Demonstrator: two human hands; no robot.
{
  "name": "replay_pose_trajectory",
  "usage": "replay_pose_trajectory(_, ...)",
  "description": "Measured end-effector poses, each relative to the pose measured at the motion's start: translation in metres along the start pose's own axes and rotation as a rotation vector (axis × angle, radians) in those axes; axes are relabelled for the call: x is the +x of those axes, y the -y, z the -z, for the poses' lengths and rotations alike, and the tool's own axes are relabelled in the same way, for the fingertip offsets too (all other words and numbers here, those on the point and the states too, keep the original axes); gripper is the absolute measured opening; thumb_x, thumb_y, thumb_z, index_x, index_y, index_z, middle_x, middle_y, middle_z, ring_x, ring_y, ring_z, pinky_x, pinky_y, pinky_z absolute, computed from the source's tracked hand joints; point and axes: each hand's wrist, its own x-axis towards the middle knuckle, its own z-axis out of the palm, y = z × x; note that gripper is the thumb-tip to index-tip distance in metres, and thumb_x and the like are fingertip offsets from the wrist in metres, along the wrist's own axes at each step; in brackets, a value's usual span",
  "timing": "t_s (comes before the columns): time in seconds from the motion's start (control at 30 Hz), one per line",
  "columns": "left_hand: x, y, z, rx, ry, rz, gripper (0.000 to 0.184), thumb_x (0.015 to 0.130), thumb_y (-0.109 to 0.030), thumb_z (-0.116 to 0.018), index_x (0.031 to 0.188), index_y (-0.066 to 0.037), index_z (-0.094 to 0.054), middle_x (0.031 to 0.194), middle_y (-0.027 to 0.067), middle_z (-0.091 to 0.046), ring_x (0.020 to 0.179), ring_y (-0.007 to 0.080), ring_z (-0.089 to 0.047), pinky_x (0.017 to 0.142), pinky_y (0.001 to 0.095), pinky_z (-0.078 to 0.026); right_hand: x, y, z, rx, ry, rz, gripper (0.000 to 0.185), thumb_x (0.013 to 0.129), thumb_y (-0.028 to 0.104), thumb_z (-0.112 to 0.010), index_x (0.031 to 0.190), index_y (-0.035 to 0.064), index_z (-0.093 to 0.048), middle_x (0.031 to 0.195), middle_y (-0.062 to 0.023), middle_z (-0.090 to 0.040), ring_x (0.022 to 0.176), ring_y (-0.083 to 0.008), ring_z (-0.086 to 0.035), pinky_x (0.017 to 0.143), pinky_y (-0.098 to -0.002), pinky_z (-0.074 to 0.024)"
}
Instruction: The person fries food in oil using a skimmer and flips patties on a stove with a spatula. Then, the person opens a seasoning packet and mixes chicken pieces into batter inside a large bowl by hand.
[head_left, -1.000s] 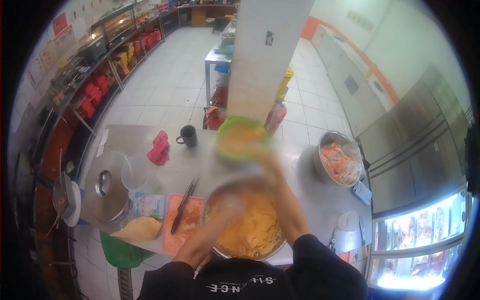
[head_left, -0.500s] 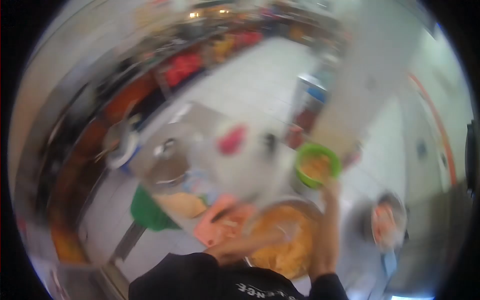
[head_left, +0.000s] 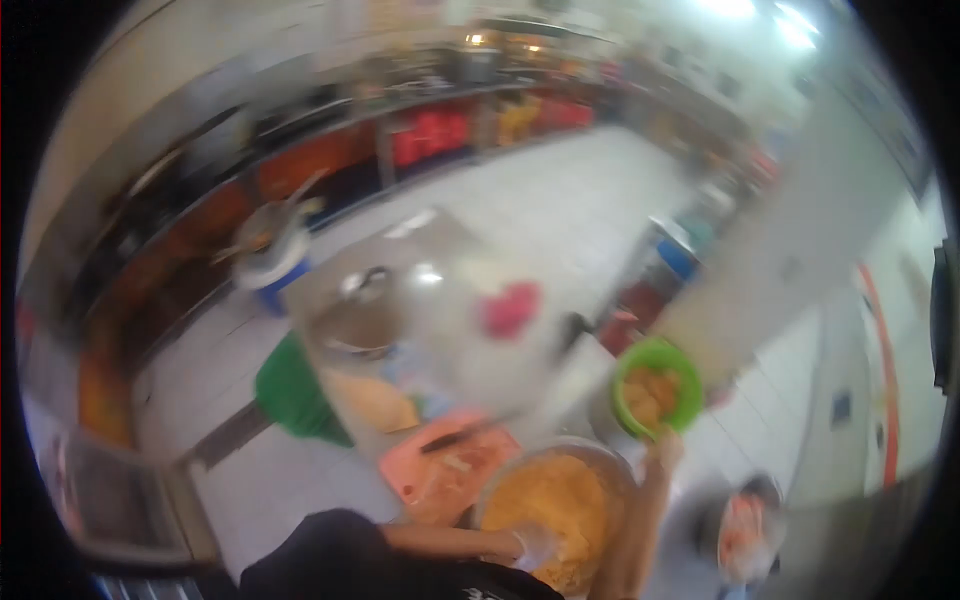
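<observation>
A large metal basin [head_left: 612,458] of orange, batter-like food [head_left: 550,492] stands at the table's near edge. My left hand [head_left: 537,547], in a thin translucent glove, reaches into the near part of the food; blur hides its fingers. My right hand [head_left: 663,452] is closed on the near side of a green strainer [head_left: 692,400], held beyond the basin's far right side. Pale orange pieces [head_left: 650,395] lie inside the strainer. Left of the basin is an orange-pink cutting board [head_left: 405,470], with a dark-handled knife [head_left: 450,437] and some scraps on it.
The metal table [head_left: 400,250] also bears a round pan [head_left: 355,325] and a blurred red item [head_left: 512,308]. A green tub [head_left: 295,390] and a blue-and-white bucket [head_left: 275,275] stand to the left. At right is a container with reddish contents [head_left: 742,530]. A cooking counter [head_left: 300,170] curves behind.
The view has swung, shifting much of the scene. My left hand has moved from the middle of the basin toward its near side. My right hand still holds the green strainer.
</observation>
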Motion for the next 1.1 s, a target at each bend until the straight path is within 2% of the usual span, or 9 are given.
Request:
replay_pose_trajectory(0.07,0.006,0.006,-0.001,-0.043,0.008,0.013,0.032,0.092,-0.026,-0.057,0.117,-0.009,-0.067,0.106,0.0218,-0.072,0.098,0.0400,-0.069,0.085,0.0506,-0.054,-0.011,0.067,-0.003,0.748,-0.167,-0.394,0.009,0.092,0.015,-0.066,0.090,0.0082,-0.061,0.080,-0.0035,-0.057,0.073,-0.0173,-0.059,0.063,-0.0372,-0.0535)
replay_pose_trajectory(0.17,0.019,0.029,-0.014,0.108,0.033,-0.048,0.035,0.093,-0.030,-0.058,0.117,-0.006,-0.065,0.104,0.0244,-0.071,0.094,0.0399,-0.070,0.082,0.0506,-0.054,-0.020,0.063,-0.016,0.962,-0.242,-0.343,0.009,0.093,0.017,-0.063,0.095,0.0097,-0.058,0.083,-0.0024,-0.054,0.075,-0.0163,-0.054,0.063,-0.0362,-0.0466)
replay_pose_trajectory(0.23,0.019,0.038,-0.019,0.137,-0.090,-0.011,0.038,0.094,-0.034,-0.058,0.116,-0.004,-0.064,0.098,0.0251,-0.071,0.087,0.0403,-0.070,0.077,0.0504,-0.055,-0.038,0.166,0.043,0.317,-0.357,-0.408,0.009,0.088,0.015,-0.064,0.092,0.0078,-0.059,0.080,-0.0027,-0.054,0.071,-0.0172,-0.055,0.060,-0.0373,-0.0472)
replay_pose_trajectory(0.4,0.019,0.047,-0.043,0.231,-0.074,-0.008,0.043,0.094,-0.040,-0.059,0.114,-0.002,-0.064,0.086,0.0232,-0.070,0.076,0.0408,-0.070,0.067,0.0503,-0.055,-0.065,0.128,0.033,0.193,-0.353,-0.199,0.009,0.083,0.010,-0.063,0.088,0.0035,-0.061,0.079,-0.0046,-0.056,0.067,-0.0182,-0.057,0.055,-0.0358,-0.0489)
replay_pose_trajectory(0.53,0.026,0.076,-0.055,0.247,-0.076,-0.104,0.047,0.093,-0.045,-0.061,0.109,-0.001,-0.065,0.077,0.0220,-0.070,0.068,0.0407,-0.069,0.059,0.0500,-0.054,-0.079,0.165,0.065,0.661,-0.373,-0.578,0.018,0.083,0.011,-0.059,0.094,-0.0018,-0.065,0.079,-0.0057,-0.062,0.066,-0.0177,-0.059,0.056,-0.0359,-0.0484)
replay_pose_trajectory(0.73,0.004,0.066,-0.042,0.187,-0.184,-0.333,0.050,0.090,-0.049,-0.065,0.089,0.001,-0.068,0.071,0.0225,-0.067,0.061,0.0379,-0.067,0.052,0.0484,-0.052,-0.125,0.123,0.085,0.474,-0.394,-0.316,0.019,0.087,0.018,-0.065,0.084,-0.0010,-0.068,0.069,-0.0100,-0.063,0.061,-0.0179,-0.060,0.053,-0.0382,-0.0482)
replay_pose_trajectory(0.93,-0.017,0.042,-0.037,0.276,-0.089,-0.136,0.039,0.095,-0.044,-0.058,0.097,-0.010,-0.076,0.086,0.0211,-0.071,0.076,0.0369,-0.071,0.066,0.0478,-0.057,-0.177,0.108,0.111,-0.194,-0.309,0.245,0.015,0.090,0.014,-0.064,0.094,0.0005,-0.068,0.100,-0.0193,-0.074,0.053,-0.0331,-0.062,0.051,-0.0438,-0.0493)
replay_pose_trajectory(1.03,-0.032,0.028,-0.032,0.396,-0.050,-0.267,0.027,0.094,-0.035,-0.060,0.098,-0.015,-0.077,0.079,0.0167,-0.069,0.076,0.0342,-0.070,0.068,0.0491,-0.056,-0.202,0.123,0.118,-0.439,-0.113,0.205,0.020,0.090,0.010,-0.062,0.108,0.0007,-0.066,0.132,-0.0170,-0.065,0.066,-0.0389,-0.068,0.056,-0.0436,-0.0554)
replay_pose_trajectory(1.1,-0.035,0.025,-0.037,0.474,-0.137,-0.342,0.026,0.097,-0.031,-0.055,0.103,-0.017,-0.077,0.089,0.0163,-0.070,0.077,0.0372,-0.070,0.069,0.0497,-0.057,-0.202,0.116,0.114,-0.371,-0.168,0.617,0.031,0.090,0.012,-0.065,0.120,0.0078,-0.065,0.145,-0.0187,-0.055,0.109,-0.0371,-0.069,0.071,-0.0343,-0.0614)
